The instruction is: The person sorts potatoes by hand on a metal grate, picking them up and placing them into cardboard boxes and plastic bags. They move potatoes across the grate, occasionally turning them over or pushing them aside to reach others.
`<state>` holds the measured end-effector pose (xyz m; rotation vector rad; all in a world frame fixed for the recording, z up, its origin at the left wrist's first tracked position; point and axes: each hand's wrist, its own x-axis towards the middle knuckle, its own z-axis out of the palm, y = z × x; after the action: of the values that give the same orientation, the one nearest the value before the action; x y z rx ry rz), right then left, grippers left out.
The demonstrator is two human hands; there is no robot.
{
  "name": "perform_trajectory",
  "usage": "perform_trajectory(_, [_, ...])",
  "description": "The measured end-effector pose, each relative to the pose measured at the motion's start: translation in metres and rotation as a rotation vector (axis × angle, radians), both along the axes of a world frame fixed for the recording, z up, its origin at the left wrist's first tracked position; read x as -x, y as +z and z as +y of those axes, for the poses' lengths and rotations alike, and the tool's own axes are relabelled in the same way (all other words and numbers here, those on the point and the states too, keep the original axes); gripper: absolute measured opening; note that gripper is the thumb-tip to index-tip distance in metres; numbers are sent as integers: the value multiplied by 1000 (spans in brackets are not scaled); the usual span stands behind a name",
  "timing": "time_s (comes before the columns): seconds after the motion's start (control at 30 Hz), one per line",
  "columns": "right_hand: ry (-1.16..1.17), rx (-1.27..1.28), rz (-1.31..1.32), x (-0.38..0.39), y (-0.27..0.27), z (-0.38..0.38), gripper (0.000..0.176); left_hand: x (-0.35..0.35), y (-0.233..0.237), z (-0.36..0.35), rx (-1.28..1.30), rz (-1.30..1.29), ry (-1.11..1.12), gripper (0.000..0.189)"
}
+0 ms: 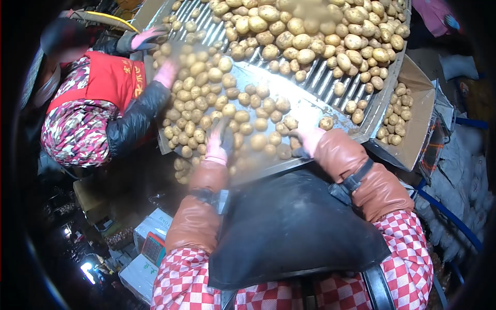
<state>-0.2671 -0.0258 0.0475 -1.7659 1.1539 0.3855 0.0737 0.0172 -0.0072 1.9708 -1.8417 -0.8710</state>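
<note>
Loose potatoes (pixel 261 124) lie on a metal tray (pixel 305 101) in front of me. My left hand (pixel 219 139), in a pink and dark glove, is among the potatoes at the tray's near left part. Its fingers are blurred, and what they hold, if anything, cannot be made out. My right hand (pixel 307 139), gloved the same way, rests at the tray's near right edge with its dark fingertips beside some potatoes. Whether it grips one is hidden. Beyond the tray, many more potatoes (pixel 305 41) lie on a bed of metal rollers (pixel 315 75).
At the left a person in a red vest (pixel 116 77) reaches over the potatoes with gloved hands. A cardboard box (pixel 413 126) of potatoes stands at the right. White boxes (pixel 150 227) and an orange-framed device (pixel 153 248) are at the lower left.
</note>
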Motion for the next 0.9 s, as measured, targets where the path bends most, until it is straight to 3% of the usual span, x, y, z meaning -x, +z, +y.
perform_trajectory(0.07, [-247, 63, -261, 34, -34, 16, 57, -11, 7, -2, -91, 352, 185, 57])
perform_trajectory(0.1, [-489, -190, -310, 44, 10, 7, 50, -5, 26, -2, -148, 538, 276, 45])
perform_trajectory(0.13, [-646, -217, -499, 60, 27, 9, 44, -14, 6, -4, -183, 784, 381, 46])
perform_trajectory(0.17, [-782, -248, -700, 77, 45, 12, 38, -36, -33, 4, -46, 739, 252, 44])
perform_trajectory(0.23, [-1318, -507, -1384, 163, 12, 38, 41, -39, -43, 12, 22, 668, 231, 40])
perform_trajectory(0.27, [-1487, -613, -1739, 206, -5, 51, 44, -10, 5, 13, -51, 644, 339, 38])
perform_trajectory(0.3, [-1496, -458, -1626, 246, -18, 60, 51, 13, 47, 7, -124, 617, 442, 37])
perform_trajectory(0.33, [-2060, -291, -1360, 230, 15, 62, 53, 24, 73, -3, -214, 214, 83, 32])
perform_trajectory(0.37, [-2013, -250, -1176, 231, 17, 66, 52, 31, 61, -4, 123, 232, -236, 33])
perform_trajectory(0.4, [-1941, -255, -1053, 229, 18, 69, 51, 56, 81, -4, 171, 41, -412, 39])
perform_trajectory(0.43, [-1863, -258, -934, 228, 18, 72, 50, 72, 84, -2, -50, -114, -495, 48])
perform_trajectory(0.47, [-1760, -304, -882, 212, 15, 72, 49, 84, 68, 3, -50, -327, -566, 53])
perform_trajectory(0.53, [-1507, -295, -676, 149, 29, 54, 44, 87, 43, -10, -87, -350, -625, 52])
perform_trajectory(0.57, [-1288, -421, -666, 110, 56, 31, 44, 86, 44, -19, -150, -275, -577, 48])
perform_trajectory(0.6, [-1167, -389, -469, 86, 64, 19, 48, 88, 49, -27, -213, -196, -528, 43])
perform_trajectory(0.63, [-890, -355, -476, 74, 65, 11, 57, 92, 57, -34, -270, -117, -478, 38])
perform_trajectory(0.67, [-830, -456, -393, 60, 55, 7, 61, 104, 79, -41, -384, -95, -381, 45])
perform_trajectory(0.73, [-712, -443, -472, 30, 72, -3, 71, 130, 129, -50, -618, -50, -176, 60])
perform_trajectory(0.83, [-727, -695, -674, 22, 24, -8, 70, 138, 84, -35, -509, 392, -366, 62])
perform_trajectory(0.87, [-834, -633, -700, 27, 23, -6, 63, 141, 80, -34, -445, 530, -420, 61])
perform_trajectory(0.9, [-939, -564, -726, 40, 22, -2, 56, 131, 76, -32, -406, 565, -333, 57])
